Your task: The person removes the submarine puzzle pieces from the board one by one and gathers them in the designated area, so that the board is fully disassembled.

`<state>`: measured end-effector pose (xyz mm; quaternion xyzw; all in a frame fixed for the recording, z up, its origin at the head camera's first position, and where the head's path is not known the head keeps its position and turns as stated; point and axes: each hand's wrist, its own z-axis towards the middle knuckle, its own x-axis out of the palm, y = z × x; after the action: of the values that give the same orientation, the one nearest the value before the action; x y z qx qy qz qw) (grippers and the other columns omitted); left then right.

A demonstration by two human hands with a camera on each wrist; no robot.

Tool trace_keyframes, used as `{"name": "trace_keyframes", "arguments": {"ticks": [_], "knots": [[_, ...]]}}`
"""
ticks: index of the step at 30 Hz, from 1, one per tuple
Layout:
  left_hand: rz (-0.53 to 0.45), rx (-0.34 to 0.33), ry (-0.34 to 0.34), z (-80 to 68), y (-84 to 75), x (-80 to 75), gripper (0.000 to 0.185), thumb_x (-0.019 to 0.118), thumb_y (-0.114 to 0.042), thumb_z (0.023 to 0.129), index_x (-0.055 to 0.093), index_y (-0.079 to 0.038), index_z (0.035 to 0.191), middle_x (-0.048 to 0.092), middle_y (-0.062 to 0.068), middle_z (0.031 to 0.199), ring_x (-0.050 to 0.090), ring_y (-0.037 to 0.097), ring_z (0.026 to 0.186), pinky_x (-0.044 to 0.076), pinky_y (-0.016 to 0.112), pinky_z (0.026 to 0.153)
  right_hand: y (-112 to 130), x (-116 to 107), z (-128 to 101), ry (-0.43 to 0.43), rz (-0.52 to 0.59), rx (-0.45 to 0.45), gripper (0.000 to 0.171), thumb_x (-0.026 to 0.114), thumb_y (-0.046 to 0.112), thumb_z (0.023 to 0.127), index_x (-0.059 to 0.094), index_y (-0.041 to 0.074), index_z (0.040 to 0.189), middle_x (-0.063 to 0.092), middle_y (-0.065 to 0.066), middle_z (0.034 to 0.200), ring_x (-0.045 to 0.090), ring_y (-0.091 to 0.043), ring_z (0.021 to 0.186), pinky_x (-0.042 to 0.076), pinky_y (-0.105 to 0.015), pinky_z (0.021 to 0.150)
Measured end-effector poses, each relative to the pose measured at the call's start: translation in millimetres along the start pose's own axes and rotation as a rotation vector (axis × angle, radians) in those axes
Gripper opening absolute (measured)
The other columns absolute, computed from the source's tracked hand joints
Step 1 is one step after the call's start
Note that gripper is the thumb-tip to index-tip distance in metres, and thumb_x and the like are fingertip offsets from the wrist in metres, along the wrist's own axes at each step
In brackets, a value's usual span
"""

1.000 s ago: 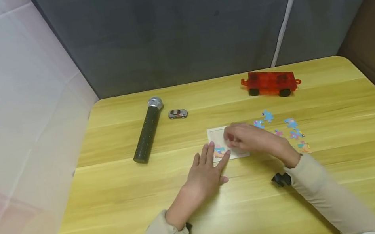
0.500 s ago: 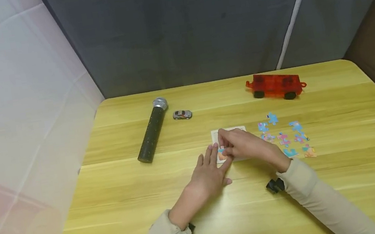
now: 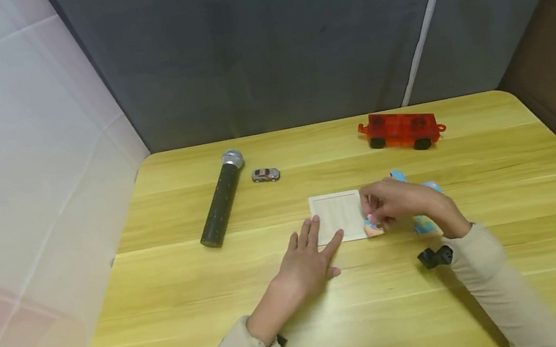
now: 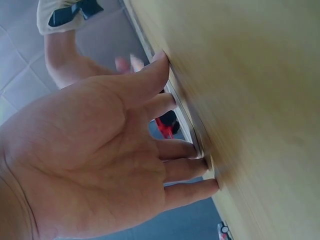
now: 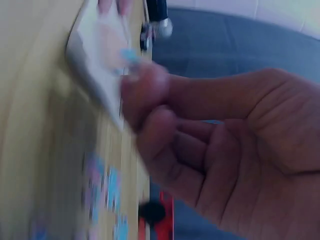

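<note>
The left hand (image 3: 305, 260) lies flat on the table (image 3: 179, 306), fingers straight and slightly apart, fingertips (image 4: 202, 165) touching the near left corner of the puzzle board (image 3: 338, 216). The right hand (image 3: 399, 201) sits at the board's right edge, fingers curled, pinching a puzzle piece (image 3: 372, 226) at the near right corner. Loose puzzle pieces (image 3: 424, 225) lie just right of that hand. A microphone (image 3: 220, 199), a small car (image 3: 264, 175) and a red wagon (image 3: 401, 130) lie toward the table's far edge
</note>
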<state>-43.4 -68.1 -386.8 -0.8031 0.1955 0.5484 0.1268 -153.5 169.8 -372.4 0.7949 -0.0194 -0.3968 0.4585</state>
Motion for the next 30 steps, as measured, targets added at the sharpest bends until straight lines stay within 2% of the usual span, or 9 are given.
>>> {"name": "trace_keyframes", "arguments": {"ticks": [2, 5, 11, 17, 21, 24, 27, 30], "knots": [[0.000, 0.003, -0.006, -0.1, 0.2, 0.3, 0.070, 0.052, -0.051, 0.114, 0.028, -0.031, 0.176, 0.020, 0.026, 0.181, 0.023, 0.039, 0.169, 0.034, 0.051, 0.133, -7.1, -4.6, -12.1, 0.048, 0.001, 0.053, 0.015, 0.069, -0.005, 0.104, 0.060, 0.002, 0.094, 0.068, -0.006, 0.070, 0.065, -0.018, 0.057, 0.056, -0.030, 0.057], [0.006, 0.001, -0.006, -0.7, 0.7, 0.0, 0.070, 0.052, -0.051, 0.114, 0.028, -0.031, 0.176, 0.020, 0.025, 0.181, 0.024, 0.039, 0.169, 0.034, 0.051, 0.133, -14.3, -5.6, -22.9, 0.057, -0.009, 0.109, 0.016, 0.068, -0.006, 0.104, 0.058, 0.001, 0.094, 0.066, -0.007, 0.072, 0.065, -0.016, 0.056, 0.058, -0.032, 0.057], [-0.003, -0.001, -0.008, -2.0, 1.9, -2.3, 0.070, 0.052, -0.050, 0.114, 0.027, -0.031, 0.176, 0.018, 0.026, 0.181, 0.023, 0.040, 0.169, 0.033, 0.051, 0.133, -15.9, -1.4, -24.7, -0.034, -0.136, 0.177, 0.020, 0.065, -0.011, 0.101, 0.057, 0.003, 0.089, 0.061, -0.008, 0.072, 0.061, -0.017, 0.053, 0.055, -0.031, 0.060], [0.016, 0.001, -0.018, -5.3, 3.7, -2.9, 0.067, 0.051, -0.047, 0.115, 0.029, -0.031, 0.176, 0.021, 0.025, 0.181, 0.026, 0.038, 0.168, 0.036, 0.050, 0.132, -5.2, 8.7, -22.7, -0.081, -0.249, 0.228, 0.021, 0.053, -0.014, 0.105, 0.061, 0.000, 0.092, 0.062, -0.008, 0.073, 0.060, -0.017, 0.051, 0.052, -0.027, 0.057], [0.036, -0.006, -0.028, -6.2, 4.0, -2.8, 0.065, 0.051, -0.046, 0.116, 0.030, -0.032, 0.175, 0.023, 0.025, 0.180, 0.028, 0.038, 0.167, 0.038, 0.049, 0.131, 1.7, 11.5, -23.4, -0.113, -0.354, 0.248, 0.018, 0.059, -0.010, 0.106, 0.061, 0.001, 0.092, 0.062, -0.007, 0.073, 0.058, -0.017, 0.056, 0.047, -0.025, 0.057], [0.054, -0.008, -0.035, -6.7, 3.4, -3.2, 0.065, 0.050, -0.046, 0.116, 0.029, -0.032, 0.176, 0.024, 0.025, 0.180, 0.029, 0.038, 0.167, 0.039, 0.049, 0.131, 2.1, 9.8, -24.7, -0.149, -0.428, 0.208, 0.015, 0.065, -0.004, 0.106, 0.062, 0.001, 0.092, 0.061, -0.006, 0.076, 0.056, -0.017, 0.061, 0.044, -0.026, 0.058], [0.033, 0.002, -0.037, -7.7, 4.0, -3.0, 0.066, 0.051, -0.046, 0.115, 0.027, -0.034, 0.176, 0.024, 0.026, 0.180, 0.030, 0.039, 0.167, 0.040, 0.050, 0.130, 0.3, 10.1, -23.1, -0.243, -0.468, 0.095, 0.024, 0.068, 0.002, 0.107, 0.060, 0.006, 0.085, 0.055, -0.001, 0.071, 0.049, -0.013, 0.058, 0.039, -0.025, 0.056], [-0.061, 0.012, -0.041, -8.1, 8.5, -5.9, 0.071, 0.052, -0.046, 0.116, 0.020, -0.033, 0.178, 0.018, 0.028, 0.180, 0.024, 0.043, 0.168, 0.037, 0.052, 0.131, -1.7, 13.0, -18.4, -0.373, -0.481, -0.049, 0.035, 0.068, 0.004, 0.108, 0.053, 0.012, 0.077, 0.044, 0.002, 0.065, 0.040, -0.010, 0.056, 0.034, -0.024, 0.054]]}}
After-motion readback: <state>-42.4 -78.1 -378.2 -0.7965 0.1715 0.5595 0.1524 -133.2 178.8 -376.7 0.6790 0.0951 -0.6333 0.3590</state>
